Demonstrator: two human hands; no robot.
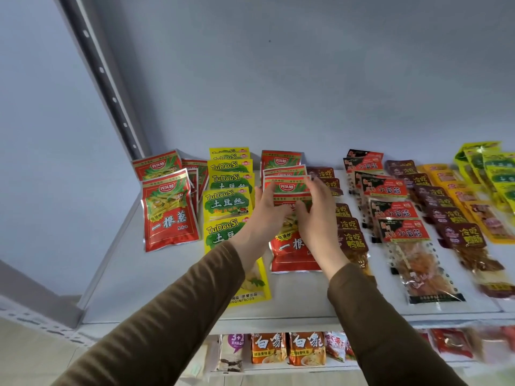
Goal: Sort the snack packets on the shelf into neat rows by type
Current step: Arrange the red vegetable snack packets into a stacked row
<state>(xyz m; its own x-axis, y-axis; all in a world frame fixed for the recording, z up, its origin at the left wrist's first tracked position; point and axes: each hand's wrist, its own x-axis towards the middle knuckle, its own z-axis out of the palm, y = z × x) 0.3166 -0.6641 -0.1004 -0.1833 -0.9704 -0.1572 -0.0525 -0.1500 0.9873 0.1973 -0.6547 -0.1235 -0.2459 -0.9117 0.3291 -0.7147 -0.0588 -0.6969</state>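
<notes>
White shelf (172,277), upper tier: snack packets lay in overlapping front-to-back rows. Far left, red foil packets (169,215) with green-onion artwork and white characters on a red band; beside them, yellow TuDouSi packets (227,203) with green panels. The middle row held more red packets, where the left hand (267,211) and right hand (313,211) together pinched one red packet (288,186) by its side edges, fingers curled onto it, just above the stack (292,254). Rightward: dark brown packets (352,239), clear-bodied packets with black-and-red headers (402,232), further brown packets (462,236), orange-yellow packets (480,218), lime-green packets (498,174) at the far edge. Brown sleeves (172,316) covered both forearms. Lower shelf: orange noodle packs (306,348).
</notes>
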